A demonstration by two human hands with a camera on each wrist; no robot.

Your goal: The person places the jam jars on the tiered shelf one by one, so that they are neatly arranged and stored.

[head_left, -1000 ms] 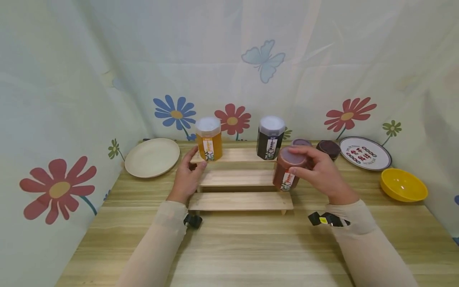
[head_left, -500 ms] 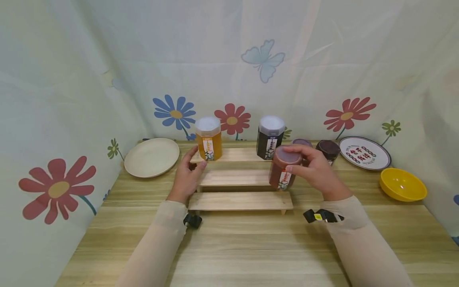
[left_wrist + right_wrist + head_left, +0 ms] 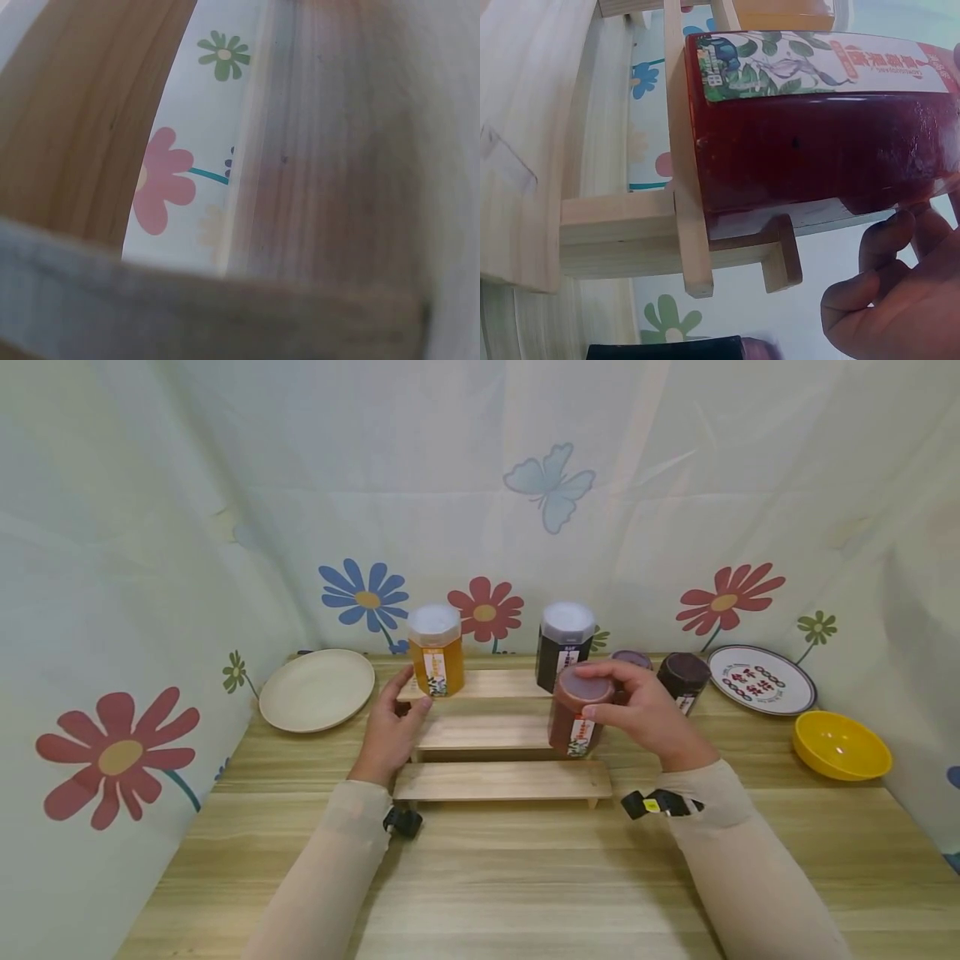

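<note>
Jar (image 3: 566, 727) between right fingers (image 3: 617, 671)

From the red jar (image 3: 566, 720) I see open room along the rack's middle step (image 3: 480, 732) towards nine o'clock, up to the left grip (image 3: 388, 727), but the black jar (image 3: 552, 662) blocks twelve.

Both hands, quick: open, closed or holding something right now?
Left hand: by the left end of the top shelf; cannot tell whether it grips.
Right hand: holding the red jar near its top.
</note>
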